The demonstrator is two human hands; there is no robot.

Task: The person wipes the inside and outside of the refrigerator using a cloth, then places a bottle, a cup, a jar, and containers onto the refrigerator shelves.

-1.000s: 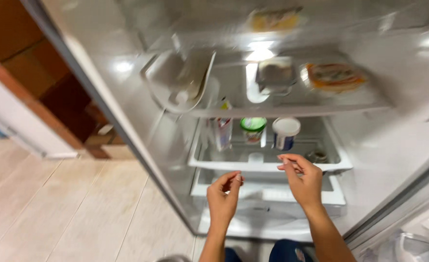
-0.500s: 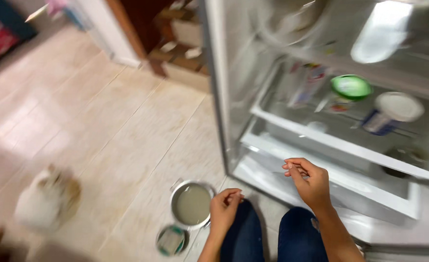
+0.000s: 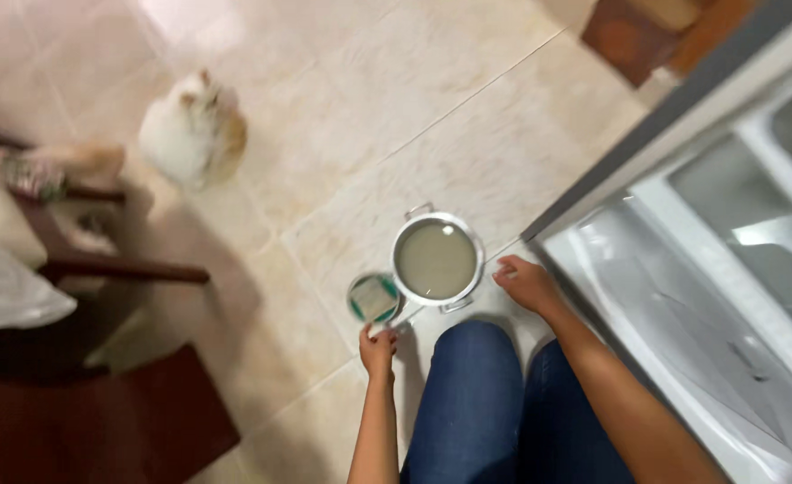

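A steel pot [image 3: 436, 260] with two small handles stands on the tiled floor, filled with a cloudy pale liquid. Touching its left side is a small round container [image 3: 374, 298] with a green rim. My left hand [image 3: 378, 348] hovers just below that container, fingers curled in, with nothing visibly in it. My right hand [image 3: 526, 282] is low beside the pot's right side, fingers loosely apart and pointing at it, a little short of the rim. My knees in blue jeans [image 3: 477, 394] are just below the pot.
The open fridge [image 3: 718, 269] with its white bottom drawers fills the right side. A white and tan cat [image 3: 194, 130] sits on the tiles at the upper left. A dark wooden chair [image 3: 100, 269] and a plastic bag [image 3: 6, 291] stand at the left.
The view has swung down from the fridge shelves to the floor. Both hands have dropped toward the pot and the small container. The cat is farther up the frame.
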